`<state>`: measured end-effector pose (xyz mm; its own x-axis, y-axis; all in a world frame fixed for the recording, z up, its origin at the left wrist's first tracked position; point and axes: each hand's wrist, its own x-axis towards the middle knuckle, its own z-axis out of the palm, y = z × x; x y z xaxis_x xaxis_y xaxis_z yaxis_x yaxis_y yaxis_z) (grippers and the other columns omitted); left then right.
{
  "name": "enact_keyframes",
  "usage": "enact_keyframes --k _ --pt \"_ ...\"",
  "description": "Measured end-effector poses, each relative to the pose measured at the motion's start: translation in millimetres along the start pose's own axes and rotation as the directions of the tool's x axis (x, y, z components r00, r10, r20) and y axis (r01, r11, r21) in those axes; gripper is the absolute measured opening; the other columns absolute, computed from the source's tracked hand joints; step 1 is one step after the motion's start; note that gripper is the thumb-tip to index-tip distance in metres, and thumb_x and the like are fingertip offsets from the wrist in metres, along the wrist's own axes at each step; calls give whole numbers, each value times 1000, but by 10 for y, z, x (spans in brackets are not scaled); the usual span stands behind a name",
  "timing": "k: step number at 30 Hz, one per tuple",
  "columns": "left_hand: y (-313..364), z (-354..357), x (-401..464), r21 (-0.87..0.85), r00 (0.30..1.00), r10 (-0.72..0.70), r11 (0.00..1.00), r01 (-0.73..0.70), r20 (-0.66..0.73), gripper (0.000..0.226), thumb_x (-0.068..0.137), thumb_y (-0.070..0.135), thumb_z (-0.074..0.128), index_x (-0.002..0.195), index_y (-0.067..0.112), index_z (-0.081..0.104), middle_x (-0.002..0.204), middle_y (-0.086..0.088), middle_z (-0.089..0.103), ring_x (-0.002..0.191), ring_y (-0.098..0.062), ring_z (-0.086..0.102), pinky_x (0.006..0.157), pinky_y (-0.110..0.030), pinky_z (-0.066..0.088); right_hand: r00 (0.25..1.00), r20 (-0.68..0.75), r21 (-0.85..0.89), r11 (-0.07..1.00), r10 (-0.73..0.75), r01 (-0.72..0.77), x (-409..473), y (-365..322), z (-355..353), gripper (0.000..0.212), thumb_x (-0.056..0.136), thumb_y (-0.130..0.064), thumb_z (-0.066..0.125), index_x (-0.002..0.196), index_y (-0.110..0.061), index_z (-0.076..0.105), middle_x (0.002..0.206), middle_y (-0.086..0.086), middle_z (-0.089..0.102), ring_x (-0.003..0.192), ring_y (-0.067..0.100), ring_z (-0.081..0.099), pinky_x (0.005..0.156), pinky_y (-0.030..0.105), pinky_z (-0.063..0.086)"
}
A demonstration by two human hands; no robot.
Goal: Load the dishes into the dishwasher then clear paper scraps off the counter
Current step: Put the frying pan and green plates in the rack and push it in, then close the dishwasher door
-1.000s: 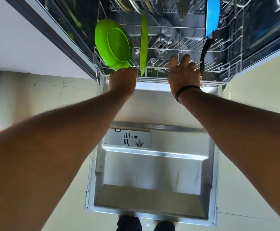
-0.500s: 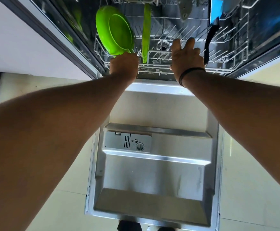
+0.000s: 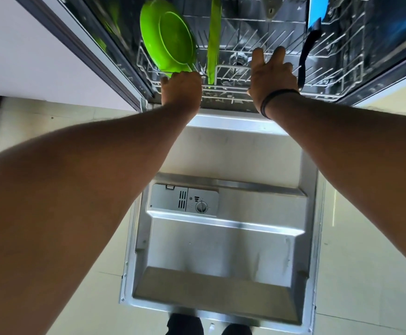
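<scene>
The dishwasher's wire lower rack sits almost fully inside the tub. In it stand a green bowl tilted on edge, a thin green plate upright beside it, and a blue pan with a black handle at the right. My left hand has its fingers curled over the rack's front rim just below the bowl. My right hand, a black band on its wrist, presses the front rim with straight fingers reaching over the wires.
The open steel dishwasher door lies flat below my arms, with the detergent dispenser on it. White cabinet fronts flank the tub. Pale floor tiles lie on both sides, and my shoes show at the door's near edge.
The rack has slid farther into the dishwasher, carrying the bowl, plate and pan away from me. Both hands followed it forward on the front rim.
</scene>
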<state>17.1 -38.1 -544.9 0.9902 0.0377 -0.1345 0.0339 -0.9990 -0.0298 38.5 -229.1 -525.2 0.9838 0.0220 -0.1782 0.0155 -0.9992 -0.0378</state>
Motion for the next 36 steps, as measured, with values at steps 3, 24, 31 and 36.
enact_keyframes --k 3,24,31,36 --pt "18 2 -83 38 1000 13 999 -14 18 32 100 12 45 126 15 62 125 -15 66 122 -38 55 103 -51 39 998 54 -35 999 9 -7 29 -4 -80 58 100 -14 49 149 -26 21 152 25 21 124 50 45 95 55 45" --pt "-411 104 -3339 -259 956 -24 960 103 292 62 96 46 62 149 18 44 156 -16 38 143 -38 38 113 -50 36 901 432 225 971 -25 -82 -3587 -27 407 78 89 -43 67 150 -21 24 145 18 31 126 37 46 99 47 45" --pt "-268 328 -4657 -345 870 -103 890 297 482 61 96 52 58 146 18 48 147 -14 47 132 -33 49 107 -46 43 818 549 209 976 -170 62 -4596 -305 523 74 90 -47 62 149 -21 26 144 16 38 127 35 45 100 45 44" --pt "-115 615 -5483 -390 691 -148 734 557 707 54 96 55 57 138 21 54 142 -8 52 129 -28 52 108 -42 42 743 634 156 976 -215 149 -5324 -440 857 70 90 -44 61 147 -20 28 146 15 39 136 35 36 107 46 41"
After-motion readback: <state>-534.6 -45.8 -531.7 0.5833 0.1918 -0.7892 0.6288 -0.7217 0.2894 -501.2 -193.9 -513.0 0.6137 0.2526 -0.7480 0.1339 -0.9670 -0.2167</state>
